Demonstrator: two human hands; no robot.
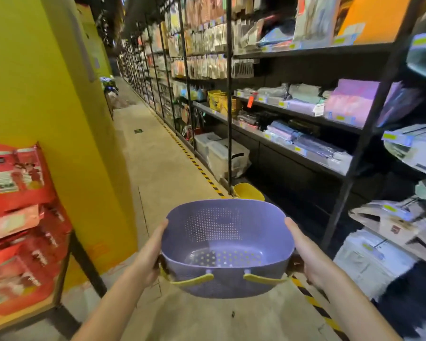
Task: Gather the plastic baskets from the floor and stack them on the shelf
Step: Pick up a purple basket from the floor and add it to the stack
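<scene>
You hold the purple basket (pixel 228 244) in the air above the concrete floor (pixel 167 168). It is a rounded, smooth plastic tub, its walls and bottom dotted with small holes, with yellow strap handles (pixel 194 280) on its near wall. Your left hand (pixel 148 252) grips its left rim and your right hand (pixel 308 257) grips its right rim. Just beyond it a yellow basket (pixel 249 191) sits on the floor. The dark metal shelf (pixel 229 119) stands to its right.
</scene>
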